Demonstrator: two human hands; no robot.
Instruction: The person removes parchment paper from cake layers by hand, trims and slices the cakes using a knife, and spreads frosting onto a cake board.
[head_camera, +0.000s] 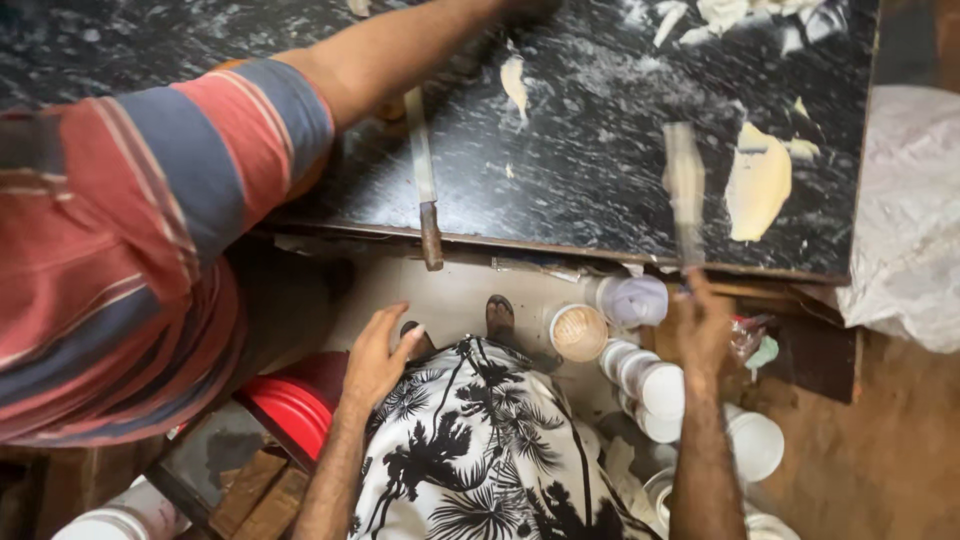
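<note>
Down below the black marble table (600, 170), the person's right hand (700, 325) is raised at the table's front edge and holds a flat scraper blade (685, 190); the fingers are closed around its lower end, and the blade, which looks blurred, stands up over the table top. Just to the right of the blade, a pale piece of dough (757, 182) lies on the table, and smaller pale scraps lie near the far edge. The left hand (378, 355) is lower, under the table's front edge, with fingers spread open and holding nothing; it hovers beside the palm-print shirt (470, 450). Left of the scraper, a long knife (424, 180) lies on the table with its handle over the front edge. Under the table edge, near the right hand, several white round containers (660, 385) stand together. A co-worker in a striped shirt (130, 250) stretches an arm across the table from the left.
</note>
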